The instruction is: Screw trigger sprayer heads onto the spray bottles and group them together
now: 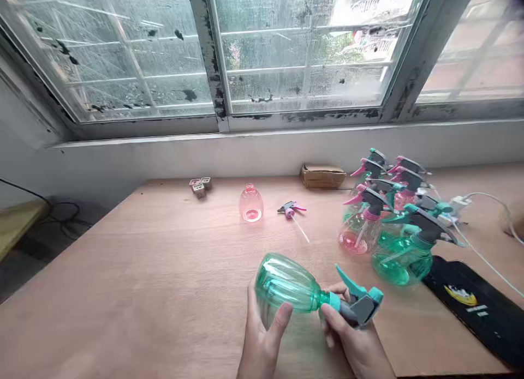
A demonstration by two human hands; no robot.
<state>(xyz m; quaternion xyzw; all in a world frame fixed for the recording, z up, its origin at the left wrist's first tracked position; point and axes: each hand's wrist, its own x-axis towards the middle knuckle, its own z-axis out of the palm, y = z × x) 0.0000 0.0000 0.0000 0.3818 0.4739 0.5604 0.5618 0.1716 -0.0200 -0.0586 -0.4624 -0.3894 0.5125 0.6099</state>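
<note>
A green see-through spray bottle [289, 283] lies tilted on its side in the air above the table, its base to the left and its grey and teal trigger head [360, 305] to the right. My left hand [264, 332] wraps round the bottle's body near the base. At the neck, the fingers of my right hand [347, 332] close on the teal collar. Farther back on the table stands a pink bottle [251, 204] with no head on it. Beside it lies a loose pink and grey spray head [291, 209] with its white tube.
Several spray bottles [403, 256] with heads on stand grouped at the right, by a white cable [487, 259] and a black mat [475, 297]. A brown cardboard box [322, 176] and small blocks [199, 190] sit near the wall. The wooden table [143, 270] ends at the left.
</note>
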